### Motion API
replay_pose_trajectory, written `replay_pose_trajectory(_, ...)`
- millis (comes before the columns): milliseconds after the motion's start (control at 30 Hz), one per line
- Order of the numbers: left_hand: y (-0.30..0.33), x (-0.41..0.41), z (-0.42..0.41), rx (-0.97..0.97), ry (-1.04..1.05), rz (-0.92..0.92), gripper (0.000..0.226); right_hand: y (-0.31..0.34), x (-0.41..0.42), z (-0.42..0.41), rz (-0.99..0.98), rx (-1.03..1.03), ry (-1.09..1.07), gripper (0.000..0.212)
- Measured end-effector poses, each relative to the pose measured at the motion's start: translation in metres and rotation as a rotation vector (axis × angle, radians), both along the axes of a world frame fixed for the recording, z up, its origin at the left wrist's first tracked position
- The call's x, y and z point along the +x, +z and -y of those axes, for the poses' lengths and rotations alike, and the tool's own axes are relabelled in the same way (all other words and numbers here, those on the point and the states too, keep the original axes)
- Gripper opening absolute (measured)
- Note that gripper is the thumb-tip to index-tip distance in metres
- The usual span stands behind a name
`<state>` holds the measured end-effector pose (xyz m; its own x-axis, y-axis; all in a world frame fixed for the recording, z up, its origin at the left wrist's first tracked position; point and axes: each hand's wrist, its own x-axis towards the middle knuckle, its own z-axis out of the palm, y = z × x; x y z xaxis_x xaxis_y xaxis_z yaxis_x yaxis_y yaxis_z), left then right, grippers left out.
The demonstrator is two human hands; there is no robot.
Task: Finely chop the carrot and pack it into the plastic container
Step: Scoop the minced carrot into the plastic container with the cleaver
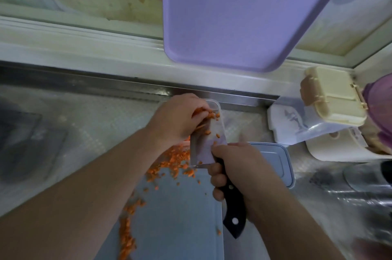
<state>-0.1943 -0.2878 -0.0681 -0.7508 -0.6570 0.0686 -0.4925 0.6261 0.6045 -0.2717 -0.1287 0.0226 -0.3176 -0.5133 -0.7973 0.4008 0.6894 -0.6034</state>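
Chopped carrot [176, 160] lies scattered over the grey cutting board [180, 217] at lower centre, with a second trail along the board's left edge, as we move a load toward the clear plastic container [214, 109] at mid-frame. Our right hand [235, 166] is closed around the black handle of the cleaver [201, 149], whose flat blade carries a few pieces up to the container's rim; our left hand [180, 117], fingers curled over a pinch of carrot, sweeps them off the blade and in. We judge the step goes best with the blade tip held over the opening, tilted, and swept in short strokes. The container's lid [275, 162] lies just right of the knife hand, clear of the work. A lilac board [233, 15] leans at the top of the frame; storage boxes [331, 98] crowd the right. Most of the carrot is not yet packed.
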Motion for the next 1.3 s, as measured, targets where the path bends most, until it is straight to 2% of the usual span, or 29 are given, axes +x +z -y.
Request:
replay_pose_trajectory(200,0.011,0.013,-0.011,-0.056,0.079,-0.031,0.031,0.004,-0.011,0.001,-0.011,0.019,0.045,0.017)
replay_pose_trajectory(367,0.016,0.015,-0.025,-0.142,-0.033,-0.034,0.038,0.006,-0.012,0.004,-0.027,0.014,0.085,0.014)
replay_pose_trajectory(467,0.007,0.011,-0.019,-0.066,-0.058,-0.061,0.019,0.004,-0.012,0.004,-0.046,0.023,0.101,0.016)
replay_pose_trajectory(533,0.001,0.014,-0.012,-0.103,0.004,-0.034,0.005,0.004,-0.012,0.002,-0.051,0.025,0.101,0.018)
replay_pose_trajectory(633,0.000,0.022,-0.007,-0.171,0.134,-0.014,0.010,0.004,-0.014,0.001,-0.065,0.026,0.107,0.017)
replay_pose_trajectory(700,0.003,0.022,-0.008,-0.195,0.149,-0.041,0.019,0.004,-0.014,0.002,-0.082,0.028,0.120,0.017)
replay_pose_trajectory(800,0.005,0.013,-0.008,-0.156,-0.033,-0.058,0.027,0.003,-0.013,0.003,-0.100,0.030,0.152,0.013)
replay_pose_trajectory(867,0.001,0.007,-0.007,-0.132,-0.160,-0.042,0.024,0.002,-0.013,0.003,-0.115,0.036,0.162,0.011)
replay_pose_trajectory(1067,-0.006,0.016,-0.004,-0.189,0.068,0.021,0.011,0.001,-0.018,-0.001,-0.131,0.034,0.157,0.017)
replay_pose_trajectory(1167,-0.001,0.020,-0.010,-0.194,-0.003,-0.055,0.014,0.001,-0.020,0.000,-0.132,0.029,0.156,0.016)
replay_pose_trajectory(1233,-0.003,0.022,-0.012,-0.211,-0.062,-0.024,0.012,0.000,-0.019,0.000,-0.144,0.030,0.163,0.015)
replay_pose_trajectory(1300,-0.004,0.025,-0.012,-0.175,-0.016,-0.006,0.013,0.000,-0.019,-0.003,-0.154,0.035,0.168,0.015)
